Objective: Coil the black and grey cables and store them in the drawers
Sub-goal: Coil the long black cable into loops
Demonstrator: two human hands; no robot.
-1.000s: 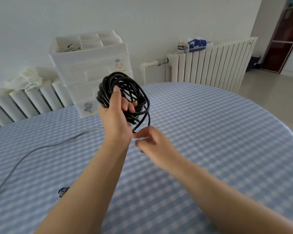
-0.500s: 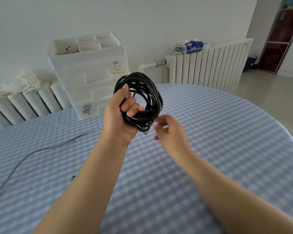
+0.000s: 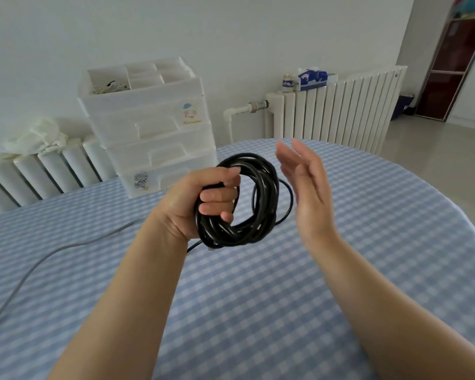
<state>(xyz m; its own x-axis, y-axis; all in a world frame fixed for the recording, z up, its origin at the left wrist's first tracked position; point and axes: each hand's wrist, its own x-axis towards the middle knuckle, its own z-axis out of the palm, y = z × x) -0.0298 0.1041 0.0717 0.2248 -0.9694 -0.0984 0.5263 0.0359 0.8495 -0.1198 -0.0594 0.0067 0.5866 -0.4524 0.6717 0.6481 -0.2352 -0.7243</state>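
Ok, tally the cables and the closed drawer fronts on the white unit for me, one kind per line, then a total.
Black cables: 1, the coil gripped in the left hand
Grey cables: 1, lying uncoiled on the table
Closed drawer fronts on the white unit: 3
Total: 5

From my feed, both arms come up from the bottom edge, bare all the way along: no sleeves, cuffs or gloves in view. My left hand point(image 3: 200, 200) carries no ring, watch or band at the wrist. My right hand point(image 3: 307, 185) is just as plain, with nothing on the wrist or the fingers point(image 3: 288, 154) that I can make out. The fingernails look short and unpainted. I see no marks, bandages or jewellery anywhere on either forearm.
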